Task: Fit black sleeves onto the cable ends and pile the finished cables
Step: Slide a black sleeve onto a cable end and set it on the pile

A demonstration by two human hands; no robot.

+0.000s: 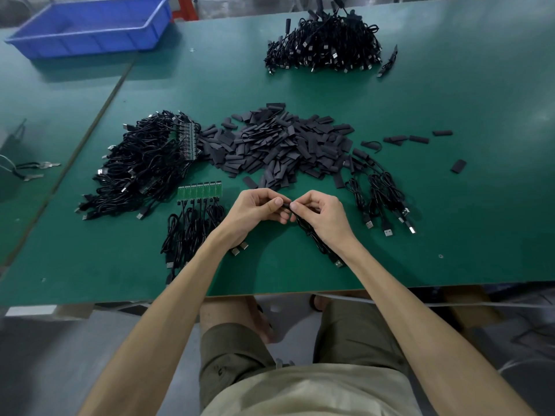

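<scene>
My left hand (pixel 258 210) and my right hand (pixel 319 213) meet above the green table (pixel 300 271), both pinching one black sleeve (pixel 286 204) between their fingertips. A black cable (pixel 318 241) trails from my right hand down to its USB plug near the table's front edge. A big heap of loose black sleeves (pixel 279 145) lies just beyond my hands. A row of cables with bare green boards (pixel 199 192) lies to the left. Several sleeved cables (pixel 381 190) lie to the right.
A tangled heap of unsleeved cables (pixel 141 166) sits at the left. A large pile of cables (pixel 324 46) lies at the far side. A blue bin (pixel 93 25) stands at the back left. Stray sleeves (pixel 417 139) are scattered at the right.
</scene>
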